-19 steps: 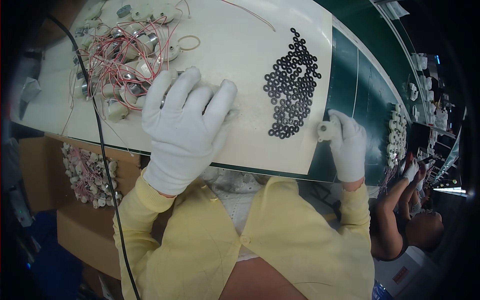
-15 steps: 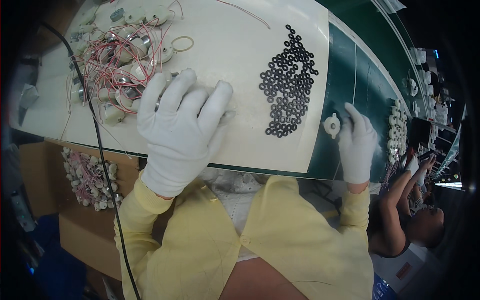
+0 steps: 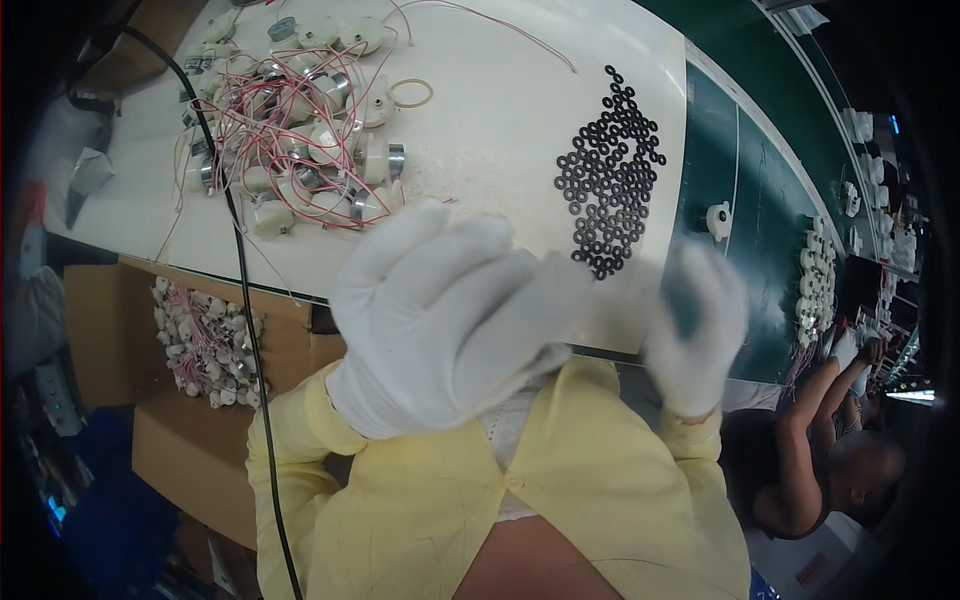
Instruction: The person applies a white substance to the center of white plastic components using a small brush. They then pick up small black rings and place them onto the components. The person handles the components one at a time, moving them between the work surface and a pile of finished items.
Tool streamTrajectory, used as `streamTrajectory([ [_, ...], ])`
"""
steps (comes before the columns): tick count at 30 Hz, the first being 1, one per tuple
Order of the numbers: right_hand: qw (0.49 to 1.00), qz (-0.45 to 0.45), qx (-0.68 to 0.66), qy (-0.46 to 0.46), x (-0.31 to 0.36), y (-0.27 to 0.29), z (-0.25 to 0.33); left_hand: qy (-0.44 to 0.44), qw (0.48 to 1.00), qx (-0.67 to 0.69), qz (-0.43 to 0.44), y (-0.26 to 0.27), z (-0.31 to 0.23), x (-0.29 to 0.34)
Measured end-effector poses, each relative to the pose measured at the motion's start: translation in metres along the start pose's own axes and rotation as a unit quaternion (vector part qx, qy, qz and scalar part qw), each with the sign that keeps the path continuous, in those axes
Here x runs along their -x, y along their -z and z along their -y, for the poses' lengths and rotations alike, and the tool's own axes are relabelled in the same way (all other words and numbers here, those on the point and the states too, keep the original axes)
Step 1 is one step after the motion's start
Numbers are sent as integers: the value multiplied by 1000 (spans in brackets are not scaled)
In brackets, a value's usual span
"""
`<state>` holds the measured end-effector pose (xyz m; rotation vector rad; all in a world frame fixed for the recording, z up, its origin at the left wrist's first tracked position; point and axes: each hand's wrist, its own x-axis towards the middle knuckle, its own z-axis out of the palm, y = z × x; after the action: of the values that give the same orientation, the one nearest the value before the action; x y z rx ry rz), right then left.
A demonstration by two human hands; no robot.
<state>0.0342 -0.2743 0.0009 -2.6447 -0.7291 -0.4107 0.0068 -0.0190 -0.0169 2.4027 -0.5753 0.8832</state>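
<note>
My left hand, in a white glove, is raised over the table's near edge, palm down. Its fingers are bent close together, and whatever they hold is hidden beneath them. Beyond it lies a tangled heap of small cream-and-silver motors with red and white wires. My right hand, gloved too, is smeared by motion near the white sheet's right edge. A round white part with side tabs rests on the green mat beyond it, apart from the fingers. Left of that, many black rings lie spread on the white sheet.
A cardboard box of white wired parts stands below the table at left. A black cable runs down past it. A tan ring lies beside the heap. White parts line the mat's right side; a co-worker sits beyond.
My left hand has drawn back from the motor heap toward me and to the right. My right hand has moved away from the round white part, nearer to me. The view has shifted slightly.
</note>
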Motion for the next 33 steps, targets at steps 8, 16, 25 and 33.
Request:
streamTrajectory([
  [8, 900, -57, -341, 265, -23, -39, 31, 6, 991, 122, 62, 18, -22, -7],
  [16, 491, 90, -854, 150, -17, -12, -10, -5, 996, 16, 92, 18, 23, -10],
  [25, 802, 191, -519, -225, 28, 65, -65, 36, 951, -297, 82, 11, 59, -16],
  [33, 896, 205, -305, -250, 14, 35, -46, 86, 950, -288, 89, 7, 55, -14],
])
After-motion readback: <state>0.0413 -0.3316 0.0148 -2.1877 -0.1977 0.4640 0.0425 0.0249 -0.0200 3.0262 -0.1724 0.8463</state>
